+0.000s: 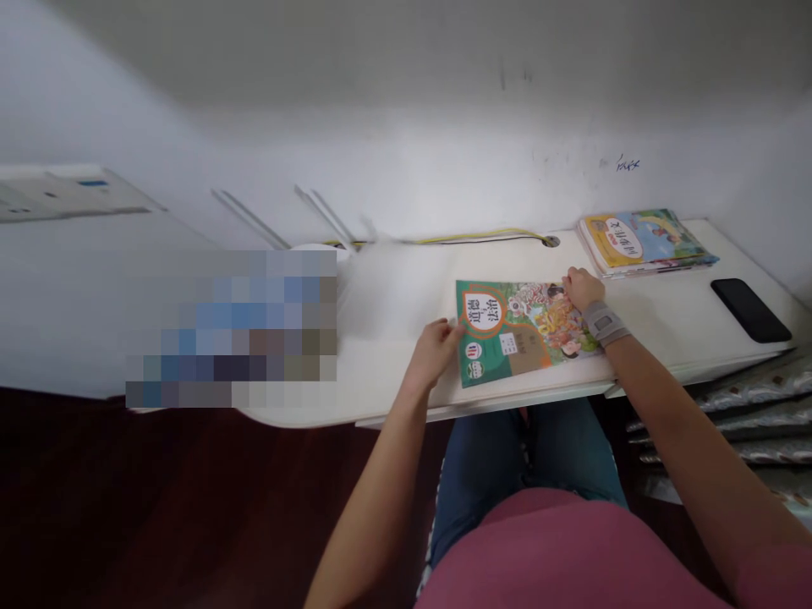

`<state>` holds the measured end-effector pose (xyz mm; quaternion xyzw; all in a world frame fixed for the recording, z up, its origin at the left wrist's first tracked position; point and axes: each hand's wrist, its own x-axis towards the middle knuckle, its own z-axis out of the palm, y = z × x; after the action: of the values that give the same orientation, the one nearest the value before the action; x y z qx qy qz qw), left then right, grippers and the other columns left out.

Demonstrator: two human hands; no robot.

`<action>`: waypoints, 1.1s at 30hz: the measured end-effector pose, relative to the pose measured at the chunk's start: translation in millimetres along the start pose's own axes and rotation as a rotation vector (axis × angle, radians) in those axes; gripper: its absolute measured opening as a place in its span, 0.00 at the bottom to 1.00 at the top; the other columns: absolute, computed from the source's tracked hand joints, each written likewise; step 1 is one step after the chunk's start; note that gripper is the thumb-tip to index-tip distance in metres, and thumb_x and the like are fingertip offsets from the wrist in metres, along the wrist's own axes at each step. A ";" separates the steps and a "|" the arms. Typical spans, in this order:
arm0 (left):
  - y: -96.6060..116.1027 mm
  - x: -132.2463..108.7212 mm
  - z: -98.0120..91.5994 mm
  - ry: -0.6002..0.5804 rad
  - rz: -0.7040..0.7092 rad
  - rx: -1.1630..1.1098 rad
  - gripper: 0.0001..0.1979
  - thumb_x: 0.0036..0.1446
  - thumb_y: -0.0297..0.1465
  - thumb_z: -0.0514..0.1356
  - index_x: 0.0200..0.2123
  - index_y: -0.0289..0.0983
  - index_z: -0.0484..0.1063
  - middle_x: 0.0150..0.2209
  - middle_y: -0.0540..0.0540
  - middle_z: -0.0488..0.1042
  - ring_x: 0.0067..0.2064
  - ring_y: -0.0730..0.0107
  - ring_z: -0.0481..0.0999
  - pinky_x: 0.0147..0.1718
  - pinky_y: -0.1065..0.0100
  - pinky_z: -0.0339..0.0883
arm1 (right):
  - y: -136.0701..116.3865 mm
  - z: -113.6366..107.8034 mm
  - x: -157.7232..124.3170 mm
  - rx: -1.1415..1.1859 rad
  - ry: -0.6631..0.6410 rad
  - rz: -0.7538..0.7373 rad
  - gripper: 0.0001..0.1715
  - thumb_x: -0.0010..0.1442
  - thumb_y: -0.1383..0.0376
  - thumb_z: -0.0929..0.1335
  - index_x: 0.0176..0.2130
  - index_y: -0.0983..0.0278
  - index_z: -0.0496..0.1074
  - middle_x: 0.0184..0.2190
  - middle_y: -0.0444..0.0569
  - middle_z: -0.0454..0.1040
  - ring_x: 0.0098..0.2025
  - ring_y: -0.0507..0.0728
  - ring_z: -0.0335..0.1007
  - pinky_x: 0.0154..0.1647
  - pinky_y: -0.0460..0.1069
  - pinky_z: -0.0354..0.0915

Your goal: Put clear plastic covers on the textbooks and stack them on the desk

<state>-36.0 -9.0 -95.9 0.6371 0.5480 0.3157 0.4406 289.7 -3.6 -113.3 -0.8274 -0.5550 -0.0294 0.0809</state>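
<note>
A green textbook with a colourful picture cover lies on the white desk, turned sideways. My left hand is closed at the book's left edge, its fingers curled against the cover's side. At the upper right corner of the book, my right hand is closed on the edge, with a grey band around the wrist. Behind my right hand sits a stack of books with a yellow and blue cover on top.
A black phone lies at the desk's right end. Cables run along the wall to a round hole. At the left, a blurred-out area covers part of the desk. Folded patterned material is below right.
</note>
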 end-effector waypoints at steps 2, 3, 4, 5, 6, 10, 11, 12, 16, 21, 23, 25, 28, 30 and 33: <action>4.5 -7.3 0.5 -0.061 -0.126 -0.343 0.15 0.43 0.42 0.66 0.23 0.37 0.70 0.27 0.46 0.75 0.36 0.62 0.76 0.31 0.68 0.67 | 0.4 0.2 -2.5 0.005 -0.001 -0.002 0.18 0.67 0.60 0.56 0.48 0.63 0.68 0.45 0.58 0.72 0.44 0.59 0.71 0.38 0.48 0.61; 6.7 -9.1 0.3 -0.101 -0.197 -0.474 0.15 0.42 0.41 0.67 0.26 0.36 0.71 0.28 0.45 0.76 0.34 0.63 0.76 0.30 0.67 0.68 | 0.5 0.2 -3.7 0.009 -0.001 -0.002 0.18 0.67 0.60 0.56 0.48 0.64 0.68 0.45 0.58 0.72 0.44 0.59 0.71 0.38 0.48 0.61; 8.5 -9.9 -0.2 -0.133 -0.251 -0.567 0.14 0.41 0.39 0.68 0.28 0.36 0.72 0.29 0.44 0.77 0.33 0.63 0.76 0.30 0.67 0.69 | 0.7 0.1 -4.7 0.015 -0.001 -0.001 0.18 0.67 0.60 0.56 0.48 0.64 0.68 0.45 0.58 0.72 0.44 0.59 0.71 0.37 0.48 0.61; 9.9 -10.0 -0.8 -0.151 -0.284 -0.627 0.14 0.41 0.37 0.68 0.29 0.35 0.72 0.29 0.43 0.77 0.33 0.63 0.77 0.29 0.66 0.70 | 0.9 0.0 -5.6 0.022 -0.001 -0.001 0.18 0.67 0.60 0.56 0.48 0.64 0.68 0.45 0.58 0.72 0.44 0.59 0.71 0.37 0.48 0.61; 10.9 -9.6 -1.2 -0.159 -0.302 -0.661 0.13 0.42 0.36 0.68 0.29 0.34 0.73 0.30 0.42 0.77 0.33 0.62 0.77 0.29 0.66 0.71 | 1.2 0.0 -6.4 0.030 -0.001 0.000 0.18 0.67 0.60 0.56 0.47 0.64 0.69 0.45 0.58 0.72 0.44 0.59 0.71 0.37 0.48 0.61; 12.3 -8.8 3.8 -0.262 -0.391 -0.705 0.13 0.43 0.32 0.66 0.33 0.32 0.73 0.31 0.39 0.78 0.33 0.60 0.79 0.28 0.64 0.73 | 3.2 0.3 -6.7 0.070 -0.002 0.000 0.17 0.67 0.61 0.57 0.47 0.65 0.69 0.45 0.59 0.73 0.44 0.59 0.71 0.37 0.48 0.61; 12.2 -9.6 7.0 -0.289 -0.406 -0.699 0.14 0.43 0.30 0.66 0.35 0.32 0.73 0.32 0.40 0.79 0.33 0.60 0.79 0.28 0.64 0.74 | 3.9 0.4 -6.1 0.083 -0.006 -0.002 0.17 0.66 0.61 0.58 0.46 0.65 0.69 0.45 0.59 0.73 0.44 0.59 0.71 0.37 0.48 0.61; 11.9 -11.0 10.5 -0.293 -0.397 -0.685 0.16 0.41 0.28 0.66 0.36 0.32 0.72 0.32 0.40 0.79 0.33 0.60 0.79 0.28 0.64 0.74 | 4.5 0.3 -5.3 0.097 -0.012 -0.005 0.16 0.66 0.61 0.58 0.45 0.65 0.70 0.44 0.58 0.74 0.43 0.58 0.71 0.38 0.48 0.61; 8.2 -19.1 18.7 -0.179 -0.221 -0.663 0.21 0.40 0.26 0.66 0.41 0.37 0.68 0.32 0.46 0.80 0.33 0.63 0.80 0.31 0.65 0.74 | 8.9 -3.7 -5.5 0.172 -0.037 -0.029 0.14 0.63 0.62 0.60 0.39 0.64 0.72 0.38 0.54 0.76 0.40 0.57 0.71 0.36 0.48 0.61; 2.7 -8.7 12.7 -0.197 -0.217 -0.698 0.21 0.41 0.26 0.65 0.42 0.38 0.67 0.33 0.48 0.80 0.34 0.63 0.80 0.34 0.64 0.76 | 50.7 -14.9 -40.4 0.281 0.011 -0.081 0.14 0.63 0.64 0.60 0.44 0.65 0.70 0.38 0.50 0.76 0.40 0.54 0.70 0.41 0.46 0.62; 8.5 8.9 19.3 -0.219 -0.235 -0.722 0.20 0.42 0.24 0.64 0.41 0.37 0.68 0.32 0.48 0.79 0.33 0.64 0.80 0.34 0.64 0.76 | 84.6 -15.7 -68.0 0.295 0.045 -0.075 0.14 0.62 0.66 0.61 0.45 0.66 0.69 0.40 0.51 0.75 0.42 0.55 0.70 0.44 0.48 0.63; 23.4 33.0 38.7 -0.258 -0.224 -0.763 0.18 0.43 0.22 0.63 0.41 0.36 0.69 0.32 0.47 0.79 0.32 0.65 0.80 0.33 0.64 0.76 | 119.5 -12.4 -97.9 0.301 0.136 -0.078 0.14 0.61 0.66 0.61 0.45 0.66 0.70 0.42 0.55 0.74 0.44 0.58 0.70 0.46 0.51 0.64; 61.7 74.9 90.9 -0.330 -0.181 -0.837 0.16 0.46 0.20 0.60 0.41 0.36 0.69 0.34 0.47 0.79 0.34 0.65 0.80 0.34 0.63 0.76 | 152.6 -3.2 -133.1 0.282 0.307 -0.069 0.13 0.60 0.66 0.62 0.42 0.67 0.72 0.42 0.58 0.74 0.44 0.60 0.69 0.47 0.53 0.65; 93.0 102.5 134.2 -0.369 -0.168 -0.868 0.16 0.49 0.18 0.58 0.42 0.38 0.69 0.35 0.47 0.79 0.35 0.66 0.80 0.37 0.61 0.76 | 156.4 2.1 -144.2 0.246 0.376 -0.034 0.13 0.62 0.65 0.61 0.41 0.65 0.73 0.44 0.57 0.73 0.44 0.60 0.69 0.47 0.53 0.65; 136.9 137.6 195.9 -0.366 -0.154 -0.859 0.18 0.52 0.17 0.56 0.44 0.39 0.69 0.36 0.48 0.79 0.38 0.67 0.79 0.40 0.61 0.75 | 146.9 5.7 -145.3 0.187 0.392 0.046 0.13 0.63 0.65 0.61 0.39 0.64 0.74 0.43 0.55 0.74 0.43 0.59 0.69 0.46 0.53 0.64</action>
<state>222.4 81.6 -63.5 0.3998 0.3267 0.3630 0.7757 369.5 -190.0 -153.9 -0.8072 -0.5099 -0.1365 0.2643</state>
